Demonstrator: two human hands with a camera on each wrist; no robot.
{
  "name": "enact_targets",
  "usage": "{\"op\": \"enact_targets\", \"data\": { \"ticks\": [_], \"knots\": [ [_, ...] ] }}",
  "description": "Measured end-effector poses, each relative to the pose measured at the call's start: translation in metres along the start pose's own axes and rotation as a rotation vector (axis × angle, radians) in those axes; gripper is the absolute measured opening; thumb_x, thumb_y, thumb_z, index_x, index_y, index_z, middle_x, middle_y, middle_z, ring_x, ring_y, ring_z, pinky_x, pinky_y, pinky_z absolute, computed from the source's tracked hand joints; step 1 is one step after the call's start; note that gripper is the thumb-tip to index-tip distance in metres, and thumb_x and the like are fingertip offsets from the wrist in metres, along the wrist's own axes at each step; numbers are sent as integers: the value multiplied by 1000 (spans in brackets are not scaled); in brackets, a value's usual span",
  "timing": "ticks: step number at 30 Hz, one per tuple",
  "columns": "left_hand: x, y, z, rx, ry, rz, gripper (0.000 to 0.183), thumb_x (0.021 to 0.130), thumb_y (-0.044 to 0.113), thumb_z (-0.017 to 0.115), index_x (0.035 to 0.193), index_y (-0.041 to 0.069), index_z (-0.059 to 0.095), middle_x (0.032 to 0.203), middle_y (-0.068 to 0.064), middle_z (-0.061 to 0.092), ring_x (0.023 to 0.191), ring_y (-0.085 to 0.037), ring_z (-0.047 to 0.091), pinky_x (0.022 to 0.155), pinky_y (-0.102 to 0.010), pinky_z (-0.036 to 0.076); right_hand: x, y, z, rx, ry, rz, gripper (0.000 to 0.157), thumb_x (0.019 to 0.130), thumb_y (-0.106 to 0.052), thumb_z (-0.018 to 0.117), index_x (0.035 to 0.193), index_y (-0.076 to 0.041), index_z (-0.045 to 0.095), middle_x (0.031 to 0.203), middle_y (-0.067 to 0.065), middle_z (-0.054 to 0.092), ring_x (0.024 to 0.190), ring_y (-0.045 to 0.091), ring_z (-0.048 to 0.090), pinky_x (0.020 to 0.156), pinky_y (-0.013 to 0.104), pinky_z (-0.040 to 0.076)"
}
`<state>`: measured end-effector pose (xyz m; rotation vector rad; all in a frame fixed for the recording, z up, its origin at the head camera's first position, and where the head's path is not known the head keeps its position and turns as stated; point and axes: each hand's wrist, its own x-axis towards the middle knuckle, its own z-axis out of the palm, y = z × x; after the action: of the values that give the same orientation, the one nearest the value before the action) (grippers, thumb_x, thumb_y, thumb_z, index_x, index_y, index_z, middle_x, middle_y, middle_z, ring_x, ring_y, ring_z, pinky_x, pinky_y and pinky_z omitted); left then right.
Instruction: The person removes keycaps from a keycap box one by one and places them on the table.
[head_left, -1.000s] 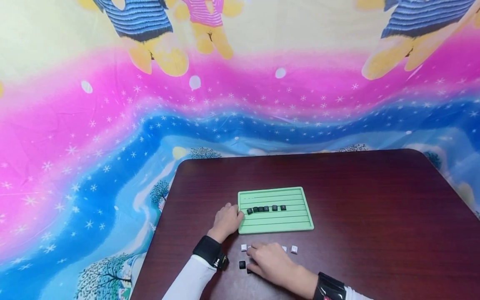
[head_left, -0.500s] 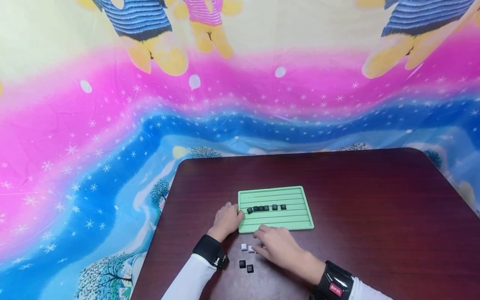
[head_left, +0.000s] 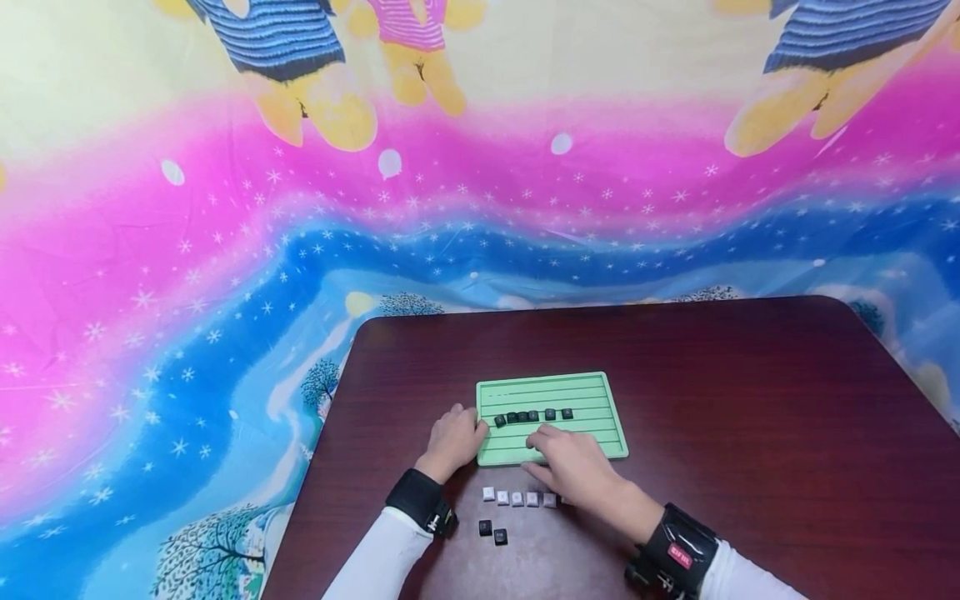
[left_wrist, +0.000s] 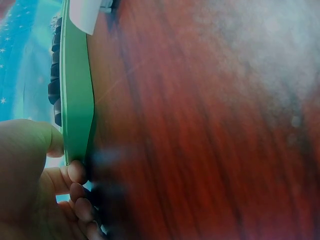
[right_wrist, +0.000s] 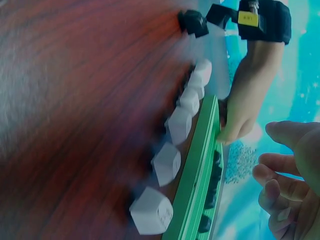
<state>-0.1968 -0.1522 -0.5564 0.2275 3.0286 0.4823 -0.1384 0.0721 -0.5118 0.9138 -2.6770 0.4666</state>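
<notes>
A green ridged tray [head_left: 585, 390] lies on the table, bearing a row of several black keycaps [head_left: 533, 416]. At its left edge my left hand [head_left: 453, 440] pinches the rim; in the left wrist view the thumb is on top and the fingertips [left_wrist: 77, 171] at the lower edge. My right hand [head_left: 579, 468] hovers over the tray's near edge, fingers loosely bent. Nothing shows between its fingers [right_wrist: 277, 162] in the right wrist view. White keycaps [head_left: 517, 499] form a row just in front of the tray, the rightmost beside my right hand.
Two black keycaps [head_left: 492, 532] sit on the table nearer to me than the white row. The dark wooden table [head_left: 750, 400] extends to the right and behind the tray. A patterned cloth [head_left: 480, 183] hangs behind the table's far edge.
My right hand has moved from above the loose keycaps forward and right to the tray's near edge, uncovering the white row. The left hand stays on the tray's rim.
</notes>
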Motion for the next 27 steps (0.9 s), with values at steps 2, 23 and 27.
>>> {"op": "enact_targets", "data": {
  "ticks": [2,23,27],
  "knots": [
    [0,0,0,0,-2,0,35,99,26,48,67,14,46,71,-4,44,61,-20,41,57,-33,34,0,4,0,-4,-8,20,24,85,-34,79,97,-14,74,86,-4,68,65,11,65,51,25,48],
    [-2,1,-1,-7,24,12,35,99,24,49,65,14,44,70,-4,43,58,-19,39,54,-31,32,8,35,4,5,-44,176,24,85,-33,79,97,-13,74,85,-4,67,70,11,65,55,26,49],
    [-3,1,-1,-8,27,20,34,98,23,50,66,14,44,70,-4,44,59,-19,39,54,-32,33,9,41,3,-4,-34,187,26,85,-33,79,100,-14,75,88,-3,69,73,12,67,55,26,50]
  ]
}}
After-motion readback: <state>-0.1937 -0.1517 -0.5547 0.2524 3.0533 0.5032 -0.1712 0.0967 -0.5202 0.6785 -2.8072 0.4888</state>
